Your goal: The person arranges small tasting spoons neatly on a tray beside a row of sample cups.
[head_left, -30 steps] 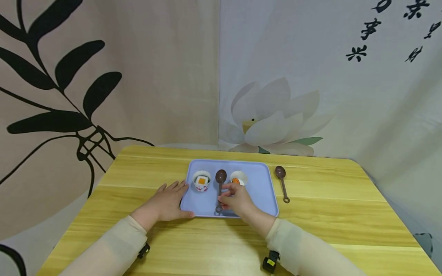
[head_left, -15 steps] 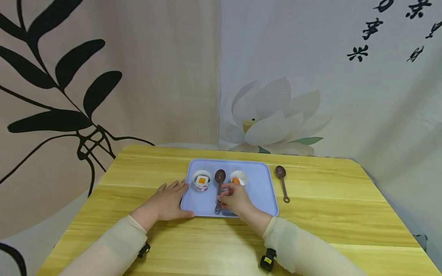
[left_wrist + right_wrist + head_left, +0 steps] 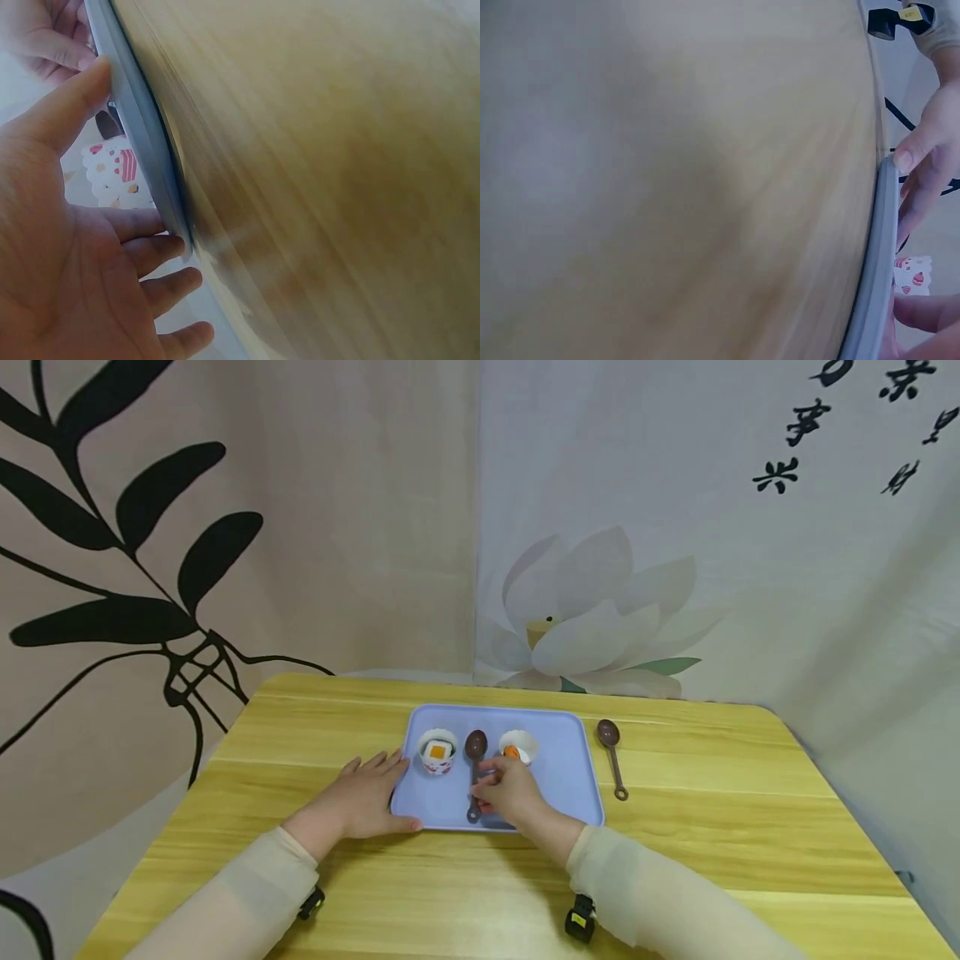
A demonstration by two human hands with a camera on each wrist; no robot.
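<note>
A lavender tray (image 3: pixel 573 777) lies on the table, with my left hand (image 3: pixel 360 802) touching its left side. The fingers there are extended and spread, and the thumb (image 3: pixel 86 86) lies at the front rim. My right hand (image 3: pixel 512 793) pinches the handle of a dark brown spoon (image 3: pixel 476 745), which points away from me along the middle of the tray. Left of this spoon stands a small patterned paper cup (image 3: pixel 438 767) holding a white square piece with an orange centre (image 3: pixel 439 751). Another paper cup (image 3: pixel 528 743), with an orange and white piece (image 3: pixel 512 752), is partly hidden behind my right hand.
A second brown spoon (image 3: pixel 609 735) lies on the wooden table (image 3: pixel 705 810), right of the tray. Behind the table's far edge hangs a printed curtain (image 3: pixel 405 527) with leaves, a lotus and writing.
The spoon in my right hand has shifted slightly left at its bowl end, and the right hand has moved a little left with it. My left hand stays on the tray.
</note>
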